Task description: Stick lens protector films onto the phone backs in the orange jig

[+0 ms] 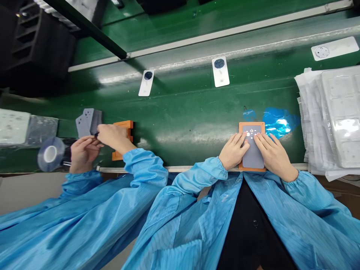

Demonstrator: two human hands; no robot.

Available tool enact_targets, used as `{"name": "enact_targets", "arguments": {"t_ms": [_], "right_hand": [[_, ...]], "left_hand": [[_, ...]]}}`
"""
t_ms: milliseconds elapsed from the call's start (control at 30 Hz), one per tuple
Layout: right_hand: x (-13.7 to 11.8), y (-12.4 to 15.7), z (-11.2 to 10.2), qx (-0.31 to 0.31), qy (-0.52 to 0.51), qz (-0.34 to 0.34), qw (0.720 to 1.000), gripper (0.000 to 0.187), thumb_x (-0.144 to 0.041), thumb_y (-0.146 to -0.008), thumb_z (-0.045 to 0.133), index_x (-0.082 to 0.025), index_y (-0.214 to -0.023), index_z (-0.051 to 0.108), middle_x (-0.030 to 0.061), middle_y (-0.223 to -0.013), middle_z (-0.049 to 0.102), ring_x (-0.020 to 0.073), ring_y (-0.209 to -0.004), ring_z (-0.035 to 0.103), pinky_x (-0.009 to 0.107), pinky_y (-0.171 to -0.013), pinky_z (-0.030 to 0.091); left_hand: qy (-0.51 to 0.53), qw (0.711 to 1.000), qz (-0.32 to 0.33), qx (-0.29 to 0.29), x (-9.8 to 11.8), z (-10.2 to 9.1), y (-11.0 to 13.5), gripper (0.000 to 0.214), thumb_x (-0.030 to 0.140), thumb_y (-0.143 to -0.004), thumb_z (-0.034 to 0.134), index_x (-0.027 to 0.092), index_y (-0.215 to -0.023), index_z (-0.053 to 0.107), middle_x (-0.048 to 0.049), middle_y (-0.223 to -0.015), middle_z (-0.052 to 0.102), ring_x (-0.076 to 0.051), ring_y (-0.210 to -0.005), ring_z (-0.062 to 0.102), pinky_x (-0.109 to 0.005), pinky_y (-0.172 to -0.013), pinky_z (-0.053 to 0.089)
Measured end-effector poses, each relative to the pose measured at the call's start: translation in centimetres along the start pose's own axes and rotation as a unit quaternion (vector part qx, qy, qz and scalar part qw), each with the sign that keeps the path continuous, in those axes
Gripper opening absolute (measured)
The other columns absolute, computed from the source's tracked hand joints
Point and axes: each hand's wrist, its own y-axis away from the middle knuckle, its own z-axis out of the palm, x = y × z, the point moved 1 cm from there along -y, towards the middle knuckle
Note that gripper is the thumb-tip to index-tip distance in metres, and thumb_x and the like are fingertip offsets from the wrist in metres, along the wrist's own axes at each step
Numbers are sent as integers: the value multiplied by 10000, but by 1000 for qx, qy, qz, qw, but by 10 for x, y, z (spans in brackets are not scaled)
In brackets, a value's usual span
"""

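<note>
A grey panel (254,156) with small white button marks lies in an orange fixture (251,125) at the near edge of the green belt (191,112). My left hand (233,150) rests on the panel's left side, fingers laid flat on it. My right hand (274,154) lies on its right side, fingers stretched over the top part. Both hands press on the panel and hold nothing else.
Crumpled blue film (278,120) lies just behind the fixture. A stack of clear trays and white sheets (334,112) fills the right. Three white plates (220,71) ride the belt. At left, a co-worker's hands (112,137) handle grey panels (87,122) beside a tape roll (50,153).
</note>
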Motion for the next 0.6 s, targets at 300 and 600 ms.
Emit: {"name": "enact_targets", "arguments": {"t_ms": [300, 600], "right_hand": [[-1, 6, -1, -13, -18, 0, 1000, 731, -68, -919, 422, -96, -1637, 290, 228, -1570, 502, 365, -1455, 496, 584, -1191, 418], [0, 13, -3, 97, -126, -11, 987, 472, -69, -978, 424, -154, -1376, 666, 152, -1400, 675, 320, -1346, 621, 544, -1125, 535]], "left_hand": [[-12, 999, -13, -35, 9, -7, -3, 271, 173, -1001, 444, 89, -1175, 634, -264, -1502, 553, -336, -1282, 602, -480, -1068, 521], [153, 987, -43, -10, -11, -13, 7, 395, 191, -945, 622, 147, -1336, 597, -158, -1548, 548, -316, -1380, 517, -515, -1126, 519]]}}
